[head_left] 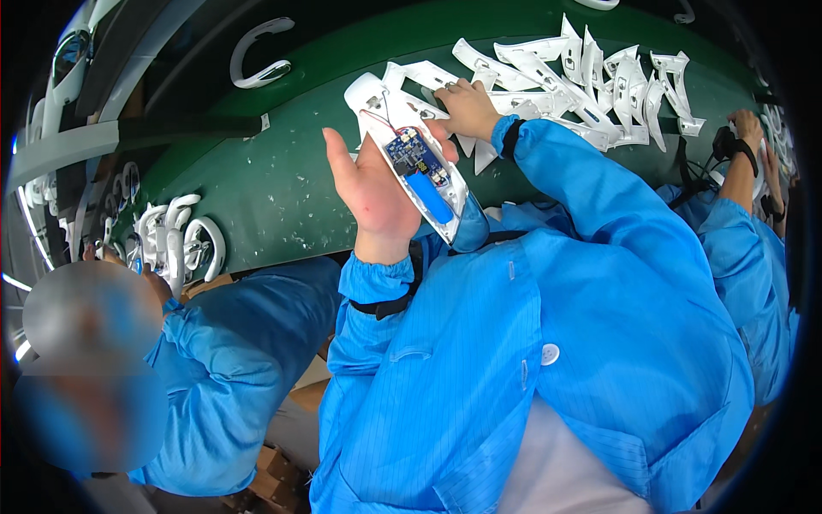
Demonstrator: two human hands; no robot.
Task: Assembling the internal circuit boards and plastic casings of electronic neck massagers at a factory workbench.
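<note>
An opened white plastic handle-shaped housing lies slantwise across my left hand, whose fingers support it from behind while the thumb stands out to the side. Inside it sit a blue circuit board, thin red and dark wires, and a blue cylindrical battery cell. Beyond the housing, to the right, my right hand reaches over the near left end of a pile of white plastic covers. Its fingers are apart and touch the covers; some fingertips are hard to make out.
A green worktable stretches across the view. White curved parts are heaped at the left, near a co-worker's blue sleeve. One white C-shaped part lies at the far side. Another co-worker's arm works at the right.
</note>
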